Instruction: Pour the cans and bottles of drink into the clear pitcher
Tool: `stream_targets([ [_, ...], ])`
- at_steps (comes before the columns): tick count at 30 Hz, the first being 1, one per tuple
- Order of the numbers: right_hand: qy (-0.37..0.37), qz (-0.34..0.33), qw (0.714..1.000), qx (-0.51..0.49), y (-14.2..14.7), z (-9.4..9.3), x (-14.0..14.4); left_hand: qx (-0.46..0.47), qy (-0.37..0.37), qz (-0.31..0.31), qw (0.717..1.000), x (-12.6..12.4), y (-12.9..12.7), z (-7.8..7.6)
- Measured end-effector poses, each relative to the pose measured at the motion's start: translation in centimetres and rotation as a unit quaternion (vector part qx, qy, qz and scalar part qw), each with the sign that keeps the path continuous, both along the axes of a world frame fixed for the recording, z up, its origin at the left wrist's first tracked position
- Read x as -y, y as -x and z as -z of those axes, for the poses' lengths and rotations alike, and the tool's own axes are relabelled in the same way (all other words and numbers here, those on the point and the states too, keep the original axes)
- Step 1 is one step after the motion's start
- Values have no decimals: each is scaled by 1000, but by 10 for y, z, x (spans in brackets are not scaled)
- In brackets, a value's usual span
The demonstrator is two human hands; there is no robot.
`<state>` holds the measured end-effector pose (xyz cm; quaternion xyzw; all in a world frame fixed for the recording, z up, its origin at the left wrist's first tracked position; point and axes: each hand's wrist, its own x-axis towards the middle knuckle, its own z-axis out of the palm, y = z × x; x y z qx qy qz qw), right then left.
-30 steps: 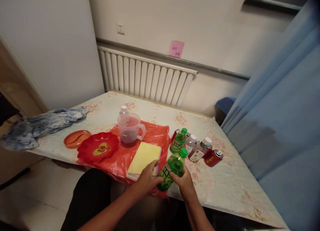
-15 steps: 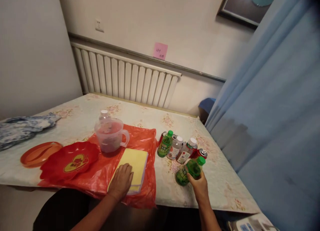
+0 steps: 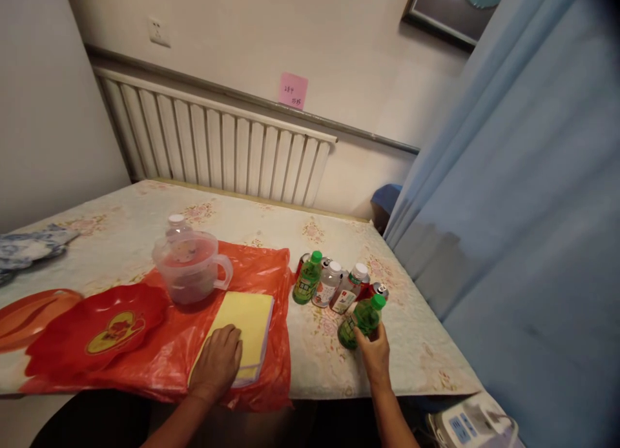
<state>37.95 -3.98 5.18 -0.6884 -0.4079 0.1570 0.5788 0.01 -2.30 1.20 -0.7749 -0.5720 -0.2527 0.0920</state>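
My left hand [image 3: 217, 363] lies flat on a stack of yellow paper or cloth [image 3: 248, 319], its fingers stretched out. That stack rests on a red plastic sheet [image 3: 277, 274]. With my right hand [image 3: 376, 356] I grip a green bottle [image 3: 357, 321] with a green cap, tilted to the right. Just behind it stand another green bottle [image 3: 307, 281], a clear bottle with a white cap [image 3: 327, 286] and a brown-red drink bottle [image 3: 345, 297]. Partly hidden among these are several drink cans, one a red can [image 3: 380, 291]. Whether the held bottle touches the table cannot be told.
On the left are a clear plastic jug [image 3: 186, 277], a white-capped bottle [image 3: 177, 224] behind it, a red scalloped tray [image 3: 140, 312] and an orange plate [image 3: 62, 299]. A blue curtain [image 3: 508, 261] hangs at the right; a grey-white device [image 3: 472, 422] stands below the table edge.
My view has turned slightly to the right. The green bottle in my right hand is more upright and nearer the grouped drinks. My left hand stays on the yellow stack.
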Motion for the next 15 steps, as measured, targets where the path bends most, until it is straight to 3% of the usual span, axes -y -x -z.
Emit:
stream_targets([
  [7,60,91,992,66,25,32,2,-23,-4,-3,1000,-1,2,4],
  [15,62,76,993,73,-1,26,-12,-37,-3,-2,999,-1,1,1],
])
